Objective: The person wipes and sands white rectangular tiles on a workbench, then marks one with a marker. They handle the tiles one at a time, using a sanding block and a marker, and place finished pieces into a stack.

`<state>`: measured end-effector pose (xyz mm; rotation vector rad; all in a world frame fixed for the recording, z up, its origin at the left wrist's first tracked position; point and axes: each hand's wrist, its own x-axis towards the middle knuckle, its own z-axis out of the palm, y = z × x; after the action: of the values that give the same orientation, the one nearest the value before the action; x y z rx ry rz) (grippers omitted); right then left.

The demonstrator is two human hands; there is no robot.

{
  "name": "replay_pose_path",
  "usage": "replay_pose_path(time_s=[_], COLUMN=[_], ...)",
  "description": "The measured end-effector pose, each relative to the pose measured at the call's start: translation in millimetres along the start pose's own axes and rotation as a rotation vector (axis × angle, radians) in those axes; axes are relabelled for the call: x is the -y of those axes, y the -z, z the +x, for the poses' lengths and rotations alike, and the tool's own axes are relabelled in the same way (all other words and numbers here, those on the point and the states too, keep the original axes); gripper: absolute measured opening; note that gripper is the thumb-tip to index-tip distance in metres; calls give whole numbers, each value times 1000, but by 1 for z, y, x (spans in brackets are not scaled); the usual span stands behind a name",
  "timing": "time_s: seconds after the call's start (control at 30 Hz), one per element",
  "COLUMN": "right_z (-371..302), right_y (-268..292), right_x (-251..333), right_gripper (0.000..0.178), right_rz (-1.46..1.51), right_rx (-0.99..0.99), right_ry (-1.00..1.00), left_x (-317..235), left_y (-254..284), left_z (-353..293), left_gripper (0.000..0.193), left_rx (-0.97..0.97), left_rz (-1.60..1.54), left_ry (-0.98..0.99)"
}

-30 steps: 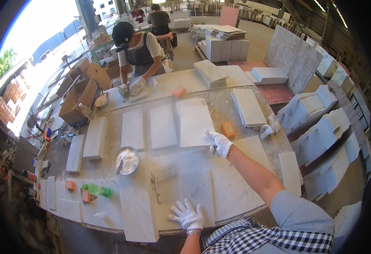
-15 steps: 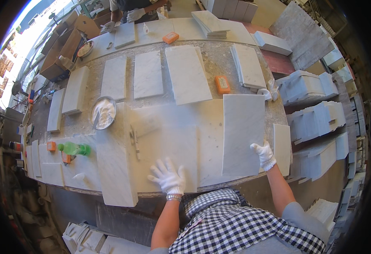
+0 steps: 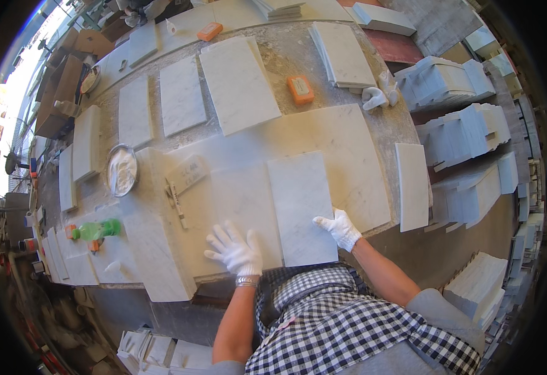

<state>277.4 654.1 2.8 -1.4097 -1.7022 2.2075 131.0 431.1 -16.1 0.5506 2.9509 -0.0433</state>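
White rectangular stone tile [image 3: 301,203], frame centre: gripped at 1 edge by right white-gloved hand [image 3: 339,230]. Left white-gloved hand [image 3: 234,251], lower centre: splayed, holding nothing.

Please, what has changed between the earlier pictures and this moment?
The right hand, first at the far stack, then holding a white slab further right, has brought it leftward, beside the pale slab; it still holds its right edge. The left hand stayed over the pale slab; the bowl and green bottle kept their places.
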Motion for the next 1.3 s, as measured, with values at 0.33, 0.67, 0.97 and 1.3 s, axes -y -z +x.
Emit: replay_pose_path(time_s=[0.33,0.67,0.97,1.3], right_z=[9,10,0,14], right_y=[-7,-8,38,33], right_x=[91,92,79,48], right_gripper=[78,70,47,30], right_rz=[-1395,-1609,-1125,-944], right_rx=[244,299,-154,-188], right_ry=[-264,-58,-39,86], left_x=[-3,-2,-4,-7], left_y=[7,2,8,-7], left_z=[1,1,0,-17], left_gripper=[73,72,70,72], left_rx=[46,7,77,-6], left_rz=[-32,-34,-59,-218], left_ry=[23,20,37,-71])
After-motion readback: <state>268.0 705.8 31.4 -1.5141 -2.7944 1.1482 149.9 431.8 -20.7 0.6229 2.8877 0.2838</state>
